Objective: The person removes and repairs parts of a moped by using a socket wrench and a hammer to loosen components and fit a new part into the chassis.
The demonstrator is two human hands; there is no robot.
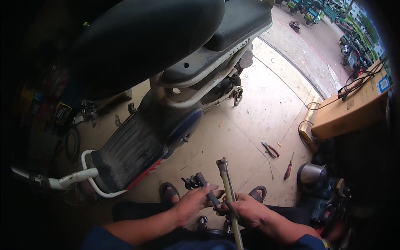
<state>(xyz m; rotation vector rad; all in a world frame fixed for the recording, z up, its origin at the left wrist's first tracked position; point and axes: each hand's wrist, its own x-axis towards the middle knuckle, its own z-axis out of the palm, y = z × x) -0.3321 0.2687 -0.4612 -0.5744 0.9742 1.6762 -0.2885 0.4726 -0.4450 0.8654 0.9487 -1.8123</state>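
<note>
Metal bar (pixel 227 181), long and pale, is in front of the person's body, above the floor between the two feet. It slants slightly, top end toward the scooter, lower end running out of view at the bottom. Top end carries a small dark fitting (pixel 223 161).

Right hand (pixel 248 210): fingers curled around the bar, grasping it below mid-length. Right fingertips also reach the lower end of a black part (pixel 207 189).

Left hand (pixel 192 204): grasping that black part, thumb on its side, just left of the bar. Part is slim and straight, with a dark knobbly cluster on its left. Exact wrap of the hidden left fingers: cannot tell.

Dark sandals (pixel 168 191) on both feet, one each side of the hands.

Floor (pixel 246 133), ahead right: pliers (pixel 271 150), jaws toward upper left; beyond them to the right, a red-handled screwdriver (pixel 288 170), tip pointing away.

Scooter (pixel 129 156) stands ahead left, footboard dusty, black seat above it.

Far right: cardboard box (pixel 350 112), black cable (pixel 362 81) lying over the top. Parked scooters (pixel 352 50) outside, upper right.
</note>
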